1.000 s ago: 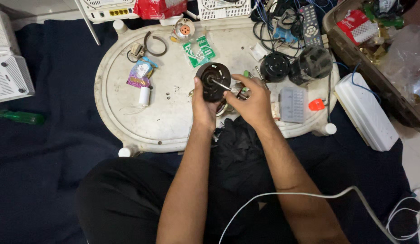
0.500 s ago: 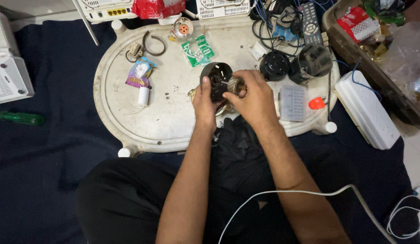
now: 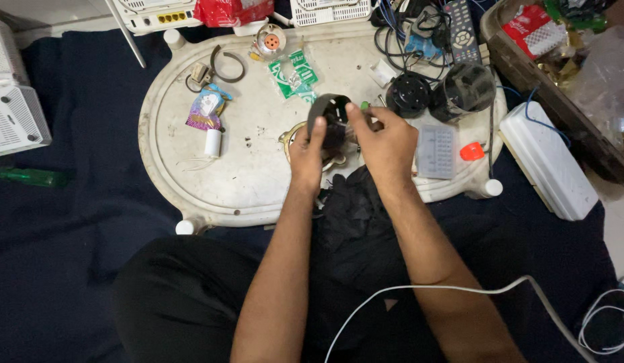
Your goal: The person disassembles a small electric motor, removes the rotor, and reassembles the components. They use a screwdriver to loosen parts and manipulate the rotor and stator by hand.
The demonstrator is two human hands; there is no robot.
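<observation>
Above the white oval tray [image 3: 191, 195], you hold the round black housing [image 3: 328, 114] between both hands, lifted off the surface and tilted on edge. Your left hand [image 3: 306, 151] is closed on its near rim; your right hand [image 3: 386, 138] is curled around its far side, thumb on top. The job looks midway: two other black round parts [image 3: 407, 94] lie unassembled just beyond your right hand, loose wires behind them, a green packet [image 3: 293, 72] beyond the housing.

Both forearms bare, no sleeves, watch or rings visible. Black trousers [image 3: 191, 296]; black garment [image 3: 355, 228] at lap.
</observation>
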